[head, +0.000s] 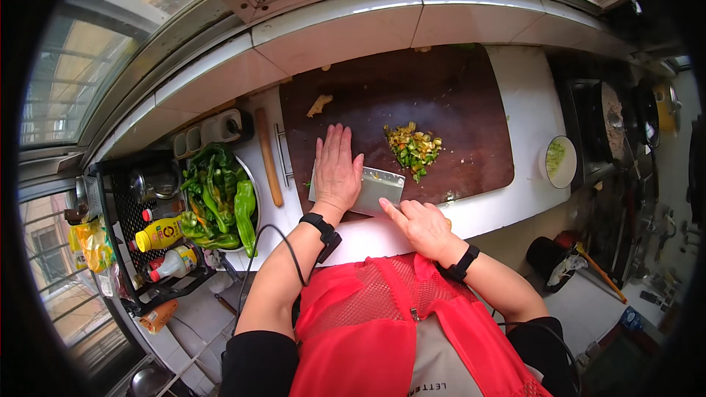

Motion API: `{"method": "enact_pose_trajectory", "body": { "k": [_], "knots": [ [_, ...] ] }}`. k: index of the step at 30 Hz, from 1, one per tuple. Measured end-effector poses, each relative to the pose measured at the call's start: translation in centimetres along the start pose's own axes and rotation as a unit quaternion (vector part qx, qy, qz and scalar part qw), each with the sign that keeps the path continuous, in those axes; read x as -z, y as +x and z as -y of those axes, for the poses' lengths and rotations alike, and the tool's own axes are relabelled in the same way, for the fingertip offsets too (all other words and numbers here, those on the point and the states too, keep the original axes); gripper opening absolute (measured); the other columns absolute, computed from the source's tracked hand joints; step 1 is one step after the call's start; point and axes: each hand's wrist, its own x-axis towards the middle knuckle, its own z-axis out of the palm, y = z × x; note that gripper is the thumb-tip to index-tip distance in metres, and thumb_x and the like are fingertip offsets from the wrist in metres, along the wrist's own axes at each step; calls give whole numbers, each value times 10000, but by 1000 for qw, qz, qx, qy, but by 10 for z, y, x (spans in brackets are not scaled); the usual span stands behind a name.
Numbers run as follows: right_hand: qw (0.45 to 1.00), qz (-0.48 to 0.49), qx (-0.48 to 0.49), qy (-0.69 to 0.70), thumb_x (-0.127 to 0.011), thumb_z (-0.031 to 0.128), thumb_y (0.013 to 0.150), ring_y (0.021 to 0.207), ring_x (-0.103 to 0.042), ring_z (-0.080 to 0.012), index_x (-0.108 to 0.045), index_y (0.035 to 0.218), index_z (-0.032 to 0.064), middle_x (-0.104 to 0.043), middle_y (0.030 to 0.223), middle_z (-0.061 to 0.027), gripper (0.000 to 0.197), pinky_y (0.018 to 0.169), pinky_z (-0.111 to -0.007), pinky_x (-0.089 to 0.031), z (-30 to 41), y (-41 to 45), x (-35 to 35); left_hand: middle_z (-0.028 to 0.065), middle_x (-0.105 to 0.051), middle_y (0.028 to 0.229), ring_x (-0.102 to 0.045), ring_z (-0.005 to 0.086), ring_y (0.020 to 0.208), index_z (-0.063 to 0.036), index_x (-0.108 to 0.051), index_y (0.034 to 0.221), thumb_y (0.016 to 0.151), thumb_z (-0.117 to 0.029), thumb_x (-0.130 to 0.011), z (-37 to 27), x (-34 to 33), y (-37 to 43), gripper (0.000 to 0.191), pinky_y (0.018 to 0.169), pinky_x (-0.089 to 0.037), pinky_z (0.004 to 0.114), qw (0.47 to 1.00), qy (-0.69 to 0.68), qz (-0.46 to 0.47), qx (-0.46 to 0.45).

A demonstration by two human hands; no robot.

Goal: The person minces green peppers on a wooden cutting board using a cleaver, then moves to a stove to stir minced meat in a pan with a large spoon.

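Observation:
My right hand [424,227] grips the handle of a cleaver [381,192], its index finger laid along the blade. The wide blade lies nearly flat at the near left of a dark brown cutting board [469,99]. My left hand [337,168] is spread flat on top of the blade, fingers pointing away from me. What lies under the blade is mostly hidden; a bit of green shows at its left edge. Right of the cleaver sits a small heap of chopped green and yellowish vegetables [413,149]. A piece of ginger root [319,105] rests at the board's far left.
Left of the board are a wooden rolling pin [268,157], a bowl heaped with green peppers [218,198] and a black rack [118,187] with bottles. At right, a white bowl [568,173] holds shredded greens near a pan [612,121]. A tiled ledge [342,27] borders the far side.

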Motion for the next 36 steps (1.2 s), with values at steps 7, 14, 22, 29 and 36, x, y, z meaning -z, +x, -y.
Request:
{"method": "enact_pose_trajectory", "body": {
  "k": [7,14,22,29,36],
  "knots": [
    [1000,4,-24,14,-536,102,837,860,-605,-217,-440,1433,42,-589,957,-74,607,685,-351,-515,2,3,-10,202,-435,1457,-350,339,1409,9,-413,1408,931,-242,-555,-2,-3,13,557,1185,-224,498,999,-28,26,-14],
    [999,-7,-37,39,-556,57,792,818,-590,-249,-469,1419,95,-525,850,-72,633,670,-379,-508,5,9,-2,193,-482,1412,-405,343,1366,0,-476,1352,908,-235,-590,4,-1,13,515,1177,-230,521,999,-40,-26,-22],
    [996,-52,-49,56,-614,12,794,680,-562,-321,-545,1367,107,-509,807,-120,585,593,-438,-470,12,1,4,136,-588,1028,-551,344,956,-41,-592,1136,760,-108,-707,79,127,-47,399,833,-443,441,953,75,-270,115],
    [999,-42,0,-26,-583,-3,775,677,-559,-313,-547,1366,115,-519,831,-105,603,591,-434,-472,1,11,7,214,-590,1035,-594,388,965,14,-564,1188,753,-175,-758,144,145,-91,512,850,-503,458,912,189,-183,314],
    [963,-215,-130,102,-586,-76,814,674,-563,-280,-477,1429,68,-544,872,-131,641,640,-358,-500,-13,8,21,190,-606,951,-610,385,893,-12,-605,1151,787,-61,-614,118,185,-80,367,782,-508,478,922,180,-193,282]
  ]
}}
